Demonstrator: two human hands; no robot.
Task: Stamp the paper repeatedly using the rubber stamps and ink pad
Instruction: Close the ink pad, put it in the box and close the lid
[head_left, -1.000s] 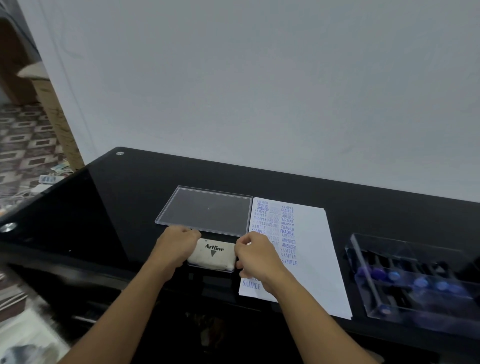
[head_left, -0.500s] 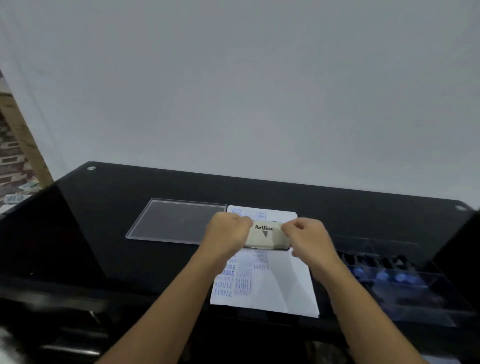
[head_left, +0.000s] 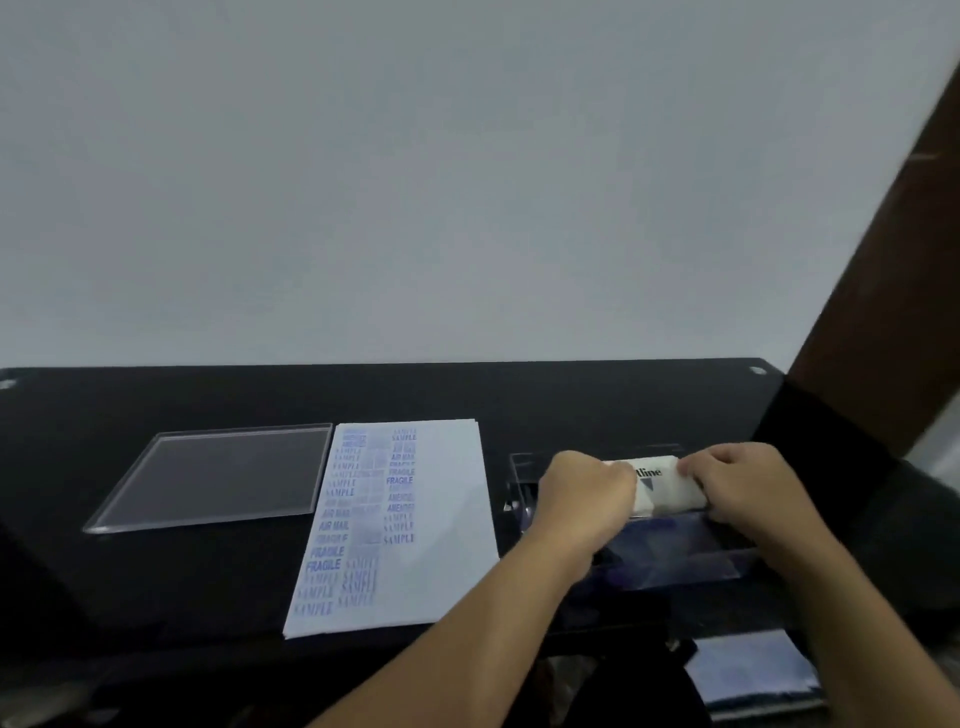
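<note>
on the right of the black table (head_left: 467, 395), over the clear plastic stamp box (head_left: 675, 564): artline ink pad (head_left: 670, 491), white case closed, label up. it is held at both ends. left hand (head_left: 584, 493), fingers curled round the pad's left end. right hand (head_left: 743, 483), fingers curled round its right end. whether the pad already rests in the box or hangs just above it cannot be told.

change: a second ago the pad lay at the table's near edge, between lid and paper. half a second ago it was carried above the paper. now it is at the box.

centre: paper (head_left: 447, 519), flat, left half filled with blue impressions (sample, fragile, air mail), right half blank, no hand on it.

left: clear plastic lid (head_left: 218, 478), flat, just beside the paper's left edge.

rubber stamps: too blurred and hidden to make out.

judgement: a closed pad going to the box suggests stamping is finished and packing away has begun, with the lid the likely next item.
</note>
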